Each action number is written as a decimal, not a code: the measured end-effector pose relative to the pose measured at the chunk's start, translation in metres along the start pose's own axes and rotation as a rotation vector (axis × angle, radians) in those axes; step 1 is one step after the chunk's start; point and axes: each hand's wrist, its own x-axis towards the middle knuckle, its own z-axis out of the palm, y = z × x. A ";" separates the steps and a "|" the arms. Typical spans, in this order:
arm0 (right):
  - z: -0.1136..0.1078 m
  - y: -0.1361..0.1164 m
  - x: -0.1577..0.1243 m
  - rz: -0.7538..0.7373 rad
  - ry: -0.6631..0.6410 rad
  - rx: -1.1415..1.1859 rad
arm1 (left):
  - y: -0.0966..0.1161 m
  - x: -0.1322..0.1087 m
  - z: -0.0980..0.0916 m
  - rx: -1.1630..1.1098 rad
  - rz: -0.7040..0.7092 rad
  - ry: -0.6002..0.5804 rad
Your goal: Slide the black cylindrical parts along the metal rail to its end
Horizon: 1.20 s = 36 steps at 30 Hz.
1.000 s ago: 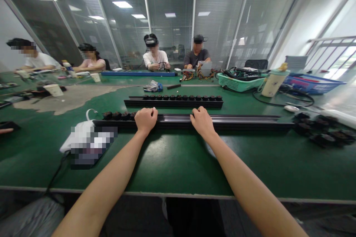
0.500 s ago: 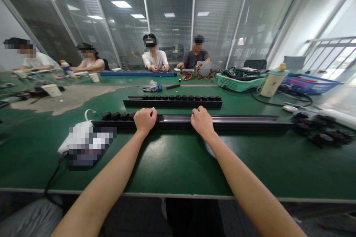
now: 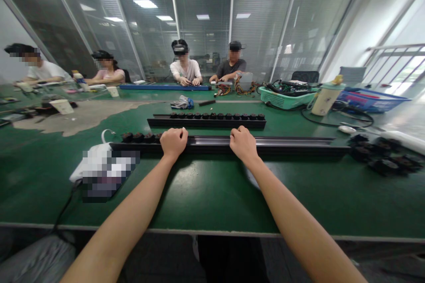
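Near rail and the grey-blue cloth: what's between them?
Head view: the shorter black rail, bearing a row of black parts, lies between the near rail and the grey-blue cloth.

Near rail (image 3: 299, 152) runs L–R on table (image 3: 212, 203); L hand (image 3: 174, 145) at it, L of ctr, R hand (image 3: 244, 143) R of ctr. Parts row (image 3: 139, 138) sits along its L end, L of L hand. Far rail (image 3: 206, 124) lies behind, approx. parallel, w/ 2nd row (image 3: 221, 116) on top (spans most of it). Loose parts (image 3: 387, 159) by near rail's R end. Cloth (image 3: 182, 103) behind far rail; basket (image 3: 287, 99) back R, bottle (image 3: 327, 99) just R of it.
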 end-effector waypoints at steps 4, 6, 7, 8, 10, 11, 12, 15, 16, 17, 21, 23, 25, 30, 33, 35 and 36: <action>-0.001 0.001 0.000 0.017 0.002 0.001 | 0.000 0.000 0.000 -0.019 -0.010 -0.005; -0.001 0.001 0.000 0.020 0.001 0.006 | 0.000 0.000 0.000 -0.019 -0.006 -0.005; -0.002 0.001 0.000 0.021 0.005 0.010 | 0.000 0.000 0.000 -0.017 -0.003 -0.004; -0.002 0.001 0.000 0.024 0.012 0.015 | 0.000 0.000 0.000 -0.015 -0.001 -0.002; -0.002 0.000 -0.001 0.031 0.028 0.025 | 0.000 0.000 0.000 -0.017 -0.002 0.001; -0.002 0.000 -0.001 0.037 0.032 0.029 | 0.000 0.000 0.000 -0.021 -0.004 0.002; -0.003 0.000 -0.001 0.042 0.031 0.032 | 0.000 0.000 0.000 -0.024 -0.005 0.003; -0.003 0.000 0.000 0.057 0.019 0.039 | 0.000 0.000 0.000 -0.021 -0.001 0.001; -0.004 0.000 0.000 0.061 0.013 0.038 | 0.000 0.000 0.000 -0.019 0.002 0.001; -0.004 0.001 0.001 0.065 0.007 0.036 | 0.000 0.000 0.000 -0.016 0.004 0.002; -0.003 0.002 0.002 0.066 -0.009 0.023 | -0.002 -0.001 0.001 -0.013 0.011 0.014; -0.003 0.003 0.002 0.063 -0.005 0.022 | -0.002 0.000 0.002 -0.012 0.013 0.017; -0.002 0.004 0.002 0.062 -0.003 0.022 | -0.002 0.000 0.003 -0.013 0.011 0.015; -0.003 0.005 0.003 0.086 0.008 0.019 | -0.001 0.000 0.002 -0.019 0.004 0.012; -0.004 0.004 0.003 0.103 0.013 0.018 | 0.000 0.000 0.001 -0.022 0.000 0.009; -0.005 0.004 0.002 0.108 0.012 0.017 | 0.000 0.000 0.000 -0.024 -0.003 0.008; -0.005 0.003 0.002 0.110 0.009 0.016 | 0.000 0.000 0.000 -0.025 -0.005 0.008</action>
